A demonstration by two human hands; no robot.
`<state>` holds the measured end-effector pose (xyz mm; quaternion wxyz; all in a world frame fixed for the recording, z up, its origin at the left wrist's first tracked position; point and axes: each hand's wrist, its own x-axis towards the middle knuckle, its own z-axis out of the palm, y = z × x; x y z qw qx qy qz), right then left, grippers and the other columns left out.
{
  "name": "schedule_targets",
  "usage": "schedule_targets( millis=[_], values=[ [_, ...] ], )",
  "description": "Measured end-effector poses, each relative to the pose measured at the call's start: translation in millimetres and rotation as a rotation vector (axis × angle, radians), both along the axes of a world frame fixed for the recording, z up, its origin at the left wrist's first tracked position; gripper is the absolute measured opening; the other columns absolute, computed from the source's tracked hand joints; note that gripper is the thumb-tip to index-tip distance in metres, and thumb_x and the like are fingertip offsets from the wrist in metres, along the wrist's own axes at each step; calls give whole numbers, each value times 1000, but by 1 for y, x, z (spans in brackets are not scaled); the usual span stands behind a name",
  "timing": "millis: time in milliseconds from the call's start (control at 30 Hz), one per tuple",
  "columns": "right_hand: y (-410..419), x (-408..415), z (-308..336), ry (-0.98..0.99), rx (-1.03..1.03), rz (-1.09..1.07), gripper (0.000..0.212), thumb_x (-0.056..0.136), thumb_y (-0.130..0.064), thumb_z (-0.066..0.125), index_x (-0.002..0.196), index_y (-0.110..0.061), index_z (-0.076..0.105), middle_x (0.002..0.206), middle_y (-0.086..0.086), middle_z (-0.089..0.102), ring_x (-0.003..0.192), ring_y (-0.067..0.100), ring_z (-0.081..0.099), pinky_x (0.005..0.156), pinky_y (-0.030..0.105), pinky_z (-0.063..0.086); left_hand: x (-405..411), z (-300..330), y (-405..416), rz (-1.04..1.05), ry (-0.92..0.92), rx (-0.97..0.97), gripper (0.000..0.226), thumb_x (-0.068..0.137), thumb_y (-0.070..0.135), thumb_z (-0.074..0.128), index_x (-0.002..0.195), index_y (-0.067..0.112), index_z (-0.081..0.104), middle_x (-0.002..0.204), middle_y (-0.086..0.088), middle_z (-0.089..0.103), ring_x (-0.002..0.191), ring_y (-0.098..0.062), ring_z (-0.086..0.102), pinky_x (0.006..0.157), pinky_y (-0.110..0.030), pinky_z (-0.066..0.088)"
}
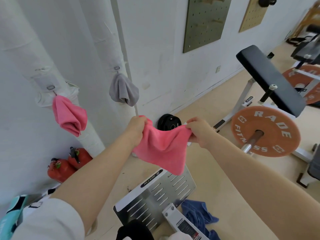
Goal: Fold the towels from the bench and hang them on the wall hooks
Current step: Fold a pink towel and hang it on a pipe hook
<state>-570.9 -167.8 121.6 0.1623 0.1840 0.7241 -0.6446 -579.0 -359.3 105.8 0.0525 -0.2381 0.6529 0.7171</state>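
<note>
A pink towel (pixel 161 146) hangs stretched between my hands in front of the wall. My left hand (pixel 136 129) grips its left top corner and my right hand (pixel 199 131) pinches its right top corner. The cloth sags in the middle, its lower edge loose above a metal footplate. On the wall, another pink towel (pixel 69 115) hangs from the left hook (pixel 51 87). A grey towel (pixel 123 90) hangs from the hook (pixel 117 68) to its right. A blue towel (pixel 199 217) lies crumpled on the floor.
A black padded bench (pixel 270 78) stands at the right behind an orange weight plate (pixel 265 130) on a bar. The slotted metal footplate (pixel 155 194) lies below my hands. Two red fire extinguishers (pixel 67 165) rest by the wall at lower left. A black plate (pixel 168 122) leans on the wall.
</note>
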Motion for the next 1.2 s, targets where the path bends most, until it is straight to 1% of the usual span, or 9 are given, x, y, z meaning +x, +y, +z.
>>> schedule_targets(
  millis=[167, 300, 367, 500, 633, 767, 900, 1067, 1200],
  values=[
    [-18, 15, 17, 89, -312, 257, 28, 88, 6, 38, 77, -14, 55, 75, 6, 52, 55, 12, 53, 49, 22, 52, 18, 10, 15, -186, 145, 61, 7, 86, 2, 59, 87, 9, 59, 81, -6, 62, 71, -15, 60, 71, -26, 50],
    [-15, 22, 22, 226, -435, 408, 31, 88, 9, 41, 91, -10, 65, 81, 3, 67, 71, 10, 64, 71, 21, 58, 31, 23, 28, -221, 228, 120, 11, 84, 4, 62, 94, 8, 61, 75, -2, 66, 58, -4, 64, 54, -16, 51],
    [-15, 23, 23, 346, -274, 438, 40, 82, 16, 43, 94, -15, 67, 87, 4, 70, 80, 11, 66, 85, 25, 54, 35, 27, 31, -180, 261, 156, 12, 84, 4, 63, 95, 8, 62, 69, 2, 69, 57, -5, 64, 53, -15, 51],
    [-22, 21, 30, 673, 266, 337, 32, 78, 4, 52, 80, -24, 67, 78, -9, 64, 71, -2, 56, 73, 16, 44, 39, 26, 34, -108, 321, 167, 9, 84, 4, 63, 90, 10, 63, 61, 6, 68, 56, -5, 64, 56, -17, 52],
    [-25, 24, 30, 902, 444, 428, 24, 75, -9, 44, 85, -7, 65, 90, -5, 47, 92, 16, 44, 78, 12, 34, 37, 25, 28, -78, 331, 114, 10, 88, 4, 58, 91, 12, 63, 68, 5, 72, 64, -9, 66, 68, -23, 55],
    [-25, 27, 32, 867, 617, 558, 24, 93, -18, 37, 104, -5, 54, 88, 8, 60, 84, 26, 54, 72, 36, 42, 39, 26, 27, -90, 318, 111, 9, 86, 3, 61, 89, 11, 63, 67, 1, 70, 65, -13, 64, 68, -26, 55],
    [-32, 26, 33, 935, 686, 473, 21, 93, -28, 51, 101, -10, 59, 90, 4, 66, 83, 22, 57, 64, 29, 37, 45, 30, 35, -113, 309, 167, 17, 88, -2, 52, 88, 12, 62, 58, 5, 69, 51, -5, 61, 51, -16, 51],
    [-32, 26, 35, 862, 615, 288, 18, 85, -36, 61, 88, -19, 57, 66, -13, 50, 72, 14, 50, 63, 28, 38, 46, 28, 33, -231, 309, 265, 19, 92, 3, 47, 100, 11, 61, 77, -1, 70, 65, -9, 62, 59, -18, 51],
    [-27, 19, 35, 728, 616, 163, 34, 75, -48, 67, 71, -19, 51, 59, -9, 47, 62, 13, 47, 58, 30, 39, 46, 25, 31, -253, 322, 293, 22, 94, 10, 45, 109, 5, 60, 89, -6, 66, 75, -12, 60, 65, -18, 51]
  ],
)
